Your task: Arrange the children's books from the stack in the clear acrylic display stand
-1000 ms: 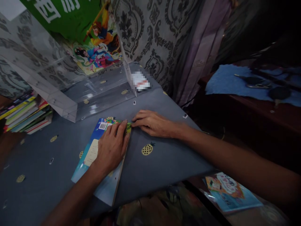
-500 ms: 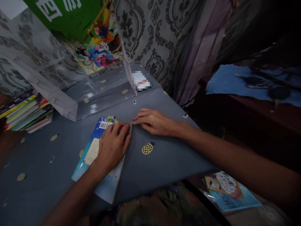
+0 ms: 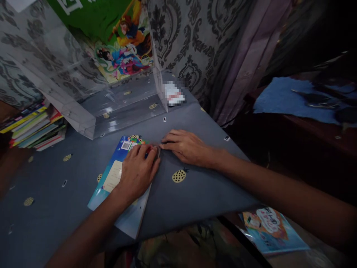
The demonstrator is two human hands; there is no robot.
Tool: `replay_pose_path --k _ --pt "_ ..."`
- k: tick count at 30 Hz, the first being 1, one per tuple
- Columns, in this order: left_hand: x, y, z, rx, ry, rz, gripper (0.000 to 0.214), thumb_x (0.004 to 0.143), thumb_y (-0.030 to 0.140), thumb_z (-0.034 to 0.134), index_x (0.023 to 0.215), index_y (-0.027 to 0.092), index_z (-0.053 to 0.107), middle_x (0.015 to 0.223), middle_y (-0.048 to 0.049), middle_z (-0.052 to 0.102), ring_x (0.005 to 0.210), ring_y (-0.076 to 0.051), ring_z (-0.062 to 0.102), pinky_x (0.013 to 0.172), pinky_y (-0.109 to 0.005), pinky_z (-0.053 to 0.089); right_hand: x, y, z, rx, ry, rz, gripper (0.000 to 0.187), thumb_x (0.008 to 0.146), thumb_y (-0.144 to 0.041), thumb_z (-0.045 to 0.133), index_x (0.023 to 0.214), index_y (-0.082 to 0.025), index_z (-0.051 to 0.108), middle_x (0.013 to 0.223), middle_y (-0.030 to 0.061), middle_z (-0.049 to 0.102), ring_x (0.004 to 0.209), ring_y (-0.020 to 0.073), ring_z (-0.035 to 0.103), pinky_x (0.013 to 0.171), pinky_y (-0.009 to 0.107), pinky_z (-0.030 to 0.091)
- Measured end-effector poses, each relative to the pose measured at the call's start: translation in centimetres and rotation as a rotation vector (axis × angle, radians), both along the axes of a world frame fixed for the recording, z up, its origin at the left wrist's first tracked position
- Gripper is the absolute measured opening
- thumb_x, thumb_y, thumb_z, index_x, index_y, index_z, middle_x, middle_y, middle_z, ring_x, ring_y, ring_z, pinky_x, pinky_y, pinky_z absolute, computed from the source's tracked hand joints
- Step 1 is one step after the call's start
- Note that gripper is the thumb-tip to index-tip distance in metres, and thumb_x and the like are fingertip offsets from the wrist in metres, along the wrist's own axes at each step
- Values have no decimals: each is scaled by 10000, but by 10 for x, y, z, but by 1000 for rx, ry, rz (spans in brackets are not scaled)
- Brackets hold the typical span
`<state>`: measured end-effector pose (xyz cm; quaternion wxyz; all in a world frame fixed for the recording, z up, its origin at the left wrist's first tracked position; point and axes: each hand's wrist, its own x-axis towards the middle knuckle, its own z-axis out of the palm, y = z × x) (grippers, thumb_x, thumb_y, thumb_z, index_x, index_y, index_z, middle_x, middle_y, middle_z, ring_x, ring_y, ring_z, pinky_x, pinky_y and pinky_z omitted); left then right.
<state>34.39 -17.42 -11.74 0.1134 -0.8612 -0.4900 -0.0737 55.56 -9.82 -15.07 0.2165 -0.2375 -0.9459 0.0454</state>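
A blue book [image 3: 131, 216], its barcode side up, lies at a slant on the grey tablecloth. My left hand [image 3: 138, 167] rests over its upper right part, fingers spread slightly and lightly bent, pressing on the cover. My right hand [image 3: 186, 147] is on the cloth just beyond the book's top right corner. Its thumb and fingertips come together in a pinch close to that corner; whatever is between them is too small or hidden to name. Part of the cover is hidden under my left hand.
Behind the book stands a clear acrylic rack [image 3: 125, 121], with a green picture book [image 3: 103, 33] upright in it. A stack of books [image 3: 39, 126] is at the left. Another blue book [image 3: 276, 234] lies below the table's right edge. A blue cloth [image 3: 276, 96] is at the right.
The whole view has shifted a little, so things sit slightly further right. Both hands keep almost the same places at the book, the right fingertips still by its corner.
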Motion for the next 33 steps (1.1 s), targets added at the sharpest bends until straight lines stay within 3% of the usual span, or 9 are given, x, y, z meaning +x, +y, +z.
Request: replay_pose_path --k 6,10,17,24,28,30,33 --pt "-3 2 0 -20 -12 -30 306 1016 300 462 1220 140 626 1202 -142 635 1100 -298 567 944 -470 527 -4 -6 -3 27 10 -2 377 922 -66 478 1220 -132 699 1284 122 680 1190 279 555 924 427 506" --pt "-21 8 0 -67 -78 -29 316 1023 305 452 1256 169 618 1237 -130 619 1133 -278 575 979 -464 518 -5 -9 -7 15 -45 -8 418 920 -57 461 1271 -139 673 1288 109 690 1141 261 600 936 434 497" --pt "-89 5 -3 -120 -142 256 418 1031 363 381 1337 178 597 1286 -142 608 1143 -304 592 943 -500 540 -3 -10 -6 -7 -21 -18 410 928 -70 438 1241 -140 692 1295 122 686 1109 257 629 930 430 476" --pt "-120 -32 -10 -171 -271 267 505 1041 440 333 1402 155 543 1370 -156 557 1265 -303 542 1088 -506 460 -13 -29 3 136 -66 -122 332 994 -176 450 1209 -88 687 1222 158 698 1086 288 602 887 424 446" --pt "-134 -66 -10 -265 -318 119 525 1018 497 436 1500 288 431 1558 -112 403 1397 -318 451 1125 -502 437 -18 -40 3 172 -137 -245 325 1011 -200 451 1228 -112 676 1150 148 697 1009 279 586 840 403 433" --pt "-141 -85 -12 -296 -277 12 640 972 590 486 1547 350 339 1631 -95 306 1488 -358 316 1144 -554 404 -19 -41 2 166 -152 -269 320 1019 -218 458 1241 -129 670 1121 135 695 988 271 580 830 392 425" --pt "-146 -110 -15 -318 -226 -55 927 812 780 559 1582 351 271 1677 -114 201 1521 -417 213 1146 -628 365 -20 -39 2 148 -147 -274 323 1023 -244 478 1266 -133 659 1129 130 685 999 270 574 845 393 416"
